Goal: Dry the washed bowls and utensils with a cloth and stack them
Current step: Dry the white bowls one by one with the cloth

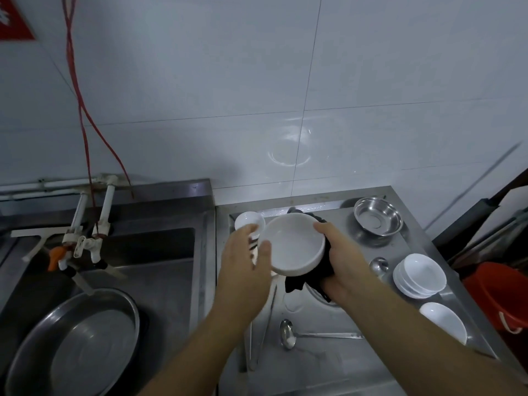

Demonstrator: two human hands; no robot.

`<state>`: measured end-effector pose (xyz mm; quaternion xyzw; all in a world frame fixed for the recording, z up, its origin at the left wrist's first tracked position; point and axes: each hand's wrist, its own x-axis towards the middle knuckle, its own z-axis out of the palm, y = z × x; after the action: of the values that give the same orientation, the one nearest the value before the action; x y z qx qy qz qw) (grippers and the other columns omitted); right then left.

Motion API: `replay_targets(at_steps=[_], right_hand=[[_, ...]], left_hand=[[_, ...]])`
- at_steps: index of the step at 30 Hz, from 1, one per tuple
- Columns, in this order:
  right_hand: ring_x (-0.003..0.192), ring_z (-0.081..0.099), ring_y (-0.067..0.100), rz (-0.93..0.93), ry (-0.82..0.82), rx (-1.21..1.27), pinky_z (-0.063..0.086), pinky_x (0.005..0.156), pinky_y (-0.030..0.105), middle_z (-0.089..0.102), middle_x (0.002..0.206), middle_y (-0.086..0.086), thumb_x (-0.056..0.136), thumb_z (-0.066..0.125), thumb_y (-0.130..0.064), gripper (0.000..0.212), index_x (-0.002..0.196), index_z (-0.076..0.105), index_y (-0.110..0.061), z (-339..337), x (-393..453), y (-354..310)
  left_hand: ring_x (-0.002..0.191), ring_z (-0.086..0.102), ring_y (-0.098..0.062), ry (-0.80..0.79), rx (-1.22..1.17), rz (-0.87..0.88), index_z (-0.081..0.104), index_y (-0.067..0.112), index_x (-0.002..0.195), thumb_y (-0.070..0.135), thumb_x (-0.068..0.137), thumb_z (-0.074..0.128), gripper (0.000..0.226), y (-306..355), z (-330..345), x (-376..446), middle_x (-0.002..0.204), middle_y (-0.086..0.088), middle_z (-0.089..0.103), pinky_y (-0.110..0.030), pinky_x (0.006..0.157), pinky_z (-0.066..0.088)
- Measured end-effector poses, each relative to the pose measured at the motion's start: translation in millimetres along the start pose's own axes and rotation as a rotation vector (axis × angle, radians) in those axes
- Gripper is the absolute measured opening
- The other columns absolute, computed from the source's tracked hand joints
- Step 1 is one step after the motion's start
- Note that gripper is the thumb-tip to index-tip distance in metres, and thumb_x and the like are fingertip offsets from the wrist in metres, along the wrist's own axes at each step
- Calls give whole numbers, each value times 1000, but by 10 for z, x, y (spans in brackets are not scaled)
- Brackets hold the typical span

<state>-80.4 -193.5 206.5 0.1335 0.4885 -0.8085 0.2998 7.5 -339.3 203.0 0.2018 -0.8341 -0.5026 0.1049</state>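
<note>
A white bowl (291, 247) is held up over the steel counter (328, 364), tilted towards me. My right hand (340, 261) grips its right rim, with a black cloth (303, 281) bunched between palm and bowl and hanging below. At the bowl's left rim sits my left hand (245, 267), fingers relaxed, thumb against the edge. A stack of white bowls (419, 275) stands at the right, with a single white bowl (444, 321) in front of it. Another small white bowl (249, 221) is behind my left hand. A steel ladle (288, 334) and tongs (261, 338) lie on the counter.
A steel bowl (377, 215) stands at the counter's back right, and a second ladle (378, 265) lies near the stack. To the left is a sink (160, 252) with taps (85, 241) and a large steel basin (77, 341). A red bucket (503, 295) stands on the right.
</note>
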Motion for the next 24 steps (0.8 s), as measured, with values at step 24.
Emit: replay_targets(at_steps=[24], right_hand=[[60, 56, 45, -173, 296, -180, 44, 59, 54, 72, 110, 31, 88, 82, -23, 32, 118, 74, -29, -1496, -166, -210]], left_hand=[[109, 73, -25, -209, -625, -528, 68, 21, 125, 20, 107, 57, 22, 126, 1096, -24, 120, -7, 73, -43, 84, 66]])
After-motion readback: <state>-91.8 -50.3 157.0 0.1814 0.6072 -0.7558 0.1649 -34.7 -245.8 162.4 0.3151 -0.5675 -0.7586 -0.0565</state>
